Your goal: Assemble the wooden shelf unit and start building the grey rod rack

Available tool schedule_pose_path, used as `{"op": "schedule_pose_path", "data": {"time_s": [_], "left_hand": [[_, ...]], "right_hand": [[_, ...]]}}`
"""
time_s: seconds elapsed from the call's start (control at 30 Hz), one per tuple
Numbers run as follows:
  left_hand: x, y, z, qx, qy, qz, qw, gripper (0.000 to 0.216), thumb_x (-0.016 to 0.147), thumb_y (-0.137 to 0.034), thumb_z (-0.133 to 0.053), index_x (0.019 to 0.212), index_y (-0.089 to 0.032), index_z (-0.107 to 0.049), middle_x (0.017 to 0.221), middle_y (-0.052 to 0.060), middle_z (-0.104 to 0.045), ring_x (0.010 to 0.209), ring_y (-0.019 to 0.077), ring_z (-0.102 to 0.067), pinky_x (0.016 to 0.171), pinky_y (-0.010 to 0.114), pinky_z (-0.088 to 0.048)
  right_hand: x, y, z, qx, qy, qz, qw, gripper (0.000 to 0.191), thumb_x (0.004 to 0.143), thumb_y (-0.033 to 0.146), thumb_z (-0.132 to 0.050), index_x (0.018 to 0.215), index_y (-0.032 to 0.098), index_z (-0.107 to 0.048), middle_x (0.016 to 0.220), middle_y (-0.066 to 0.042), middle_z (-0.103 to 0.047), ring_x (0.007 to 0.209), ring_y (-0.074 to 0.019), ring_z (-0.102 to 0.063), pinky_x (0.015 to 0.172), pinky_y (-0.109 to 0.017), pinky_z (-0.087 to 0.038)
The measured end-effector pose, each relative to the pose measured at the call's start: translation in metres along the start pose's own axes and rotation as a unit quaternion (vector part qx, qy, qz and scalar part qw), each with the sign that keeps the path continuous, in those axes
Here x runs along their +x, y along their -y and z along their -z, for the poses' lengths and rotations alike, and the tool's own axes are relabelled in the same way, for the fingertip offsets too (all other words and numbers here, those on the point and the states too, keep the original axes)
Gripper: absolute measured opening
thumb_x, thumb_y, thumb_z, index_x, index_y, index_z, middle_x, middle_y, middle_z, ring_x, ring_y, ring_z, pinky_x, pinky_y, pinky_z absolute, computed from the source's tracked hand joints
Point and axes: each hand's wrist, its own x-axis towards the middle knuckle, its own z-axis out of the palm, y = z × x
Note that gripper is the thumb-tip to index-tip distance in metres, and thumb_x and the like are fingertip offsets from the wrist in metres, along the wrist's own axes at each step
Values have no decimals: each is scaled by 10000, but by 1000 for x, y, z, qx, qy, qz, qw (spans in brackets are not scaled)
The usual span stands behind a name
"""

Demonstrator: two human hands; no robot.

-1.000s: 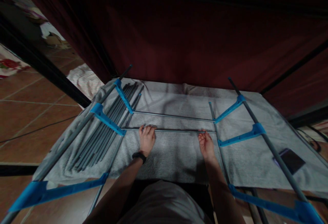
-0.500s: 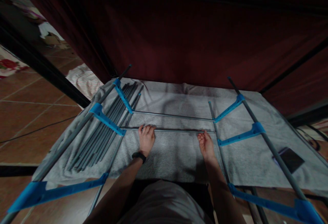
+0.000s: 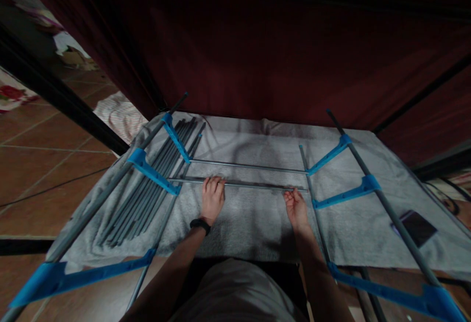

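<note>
A thin grey metal tube point(image 3: 253, 185) lies crosswise between two side frames, gripped by both hands. My left hand point(image 3: 212, 195) is closed round it left of the middle, a dark band on that wrist. Near its right end my right hand point(image 3: 295, 206) pinches it with the fingertips. The tube's left end overlaps a blue plastic bracket point(image 3: 154, 173) on the left frame; its right end is close to a blue bracket point(image 3: 344, 198) on the right frame. Beyond it, a second crossbar point(image 3: 246, 166) spans the two frames.
Several loose grey tubes point(image 3: 150, 189) lie side by side on the grey cloth point(image 3: 250, 233) at left. A dark flat rectangular object point(image 3: 417, 228) rests on the right, partly behind the right frame's pole point(image 3: 397, 224). A dark red curtain point(image 3: 257, 67) hangs at the back.
The tube's left end has shifted slightly left and away from me, over the bracket. My left hand has risen a little with it; the right hand has hardly moved.
</note>
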Motion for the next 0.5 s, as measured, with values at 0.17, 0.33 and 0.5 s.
{"op": "schedule_pose_path", "data": {"time_s": [0.17, 0.33, 0.5], "left_hand": [[-3, -6, 3, -16, 10, -32, 999, 417, 992, -102, -486, 1343, -203, -687, 1391, 182, -657, 1382, 337, -560, 1188, 563, -414], [-5, -3, 1, -74, 42, 0, 996, 307, 1055, -207, -476, 1255, -216, -708, 1173, 137, -732, 1128, 287, -682, 1004, 464, -549], [1, 5, -6, -254, 55, 126, 957, 247, 1037, -395, -556, 1022, -228, -737, 942, 70, -750, 877, 238, -705, 835, 376, -574]], "right_hand": [[2, -1, 0, 1, -12, 3, 1000, 197, 900, 225, -796, 788, 225, -634, 710, 41, -719, 665, -101, -696, 701, -203, -610], [2, -3, 1, -1, -15, 11, 1000, 213, 883, 224, -813, 778, 216, -627, 713, 42, -713, 667, -102, -692, 716, -205, -612], [2, -3, 2, -4, -9, 12, 1000, 206, 908, 230, -791, 778, 222, -631, 709, 50, -701, 653, -91, -689, 690, -186, -609]]}}
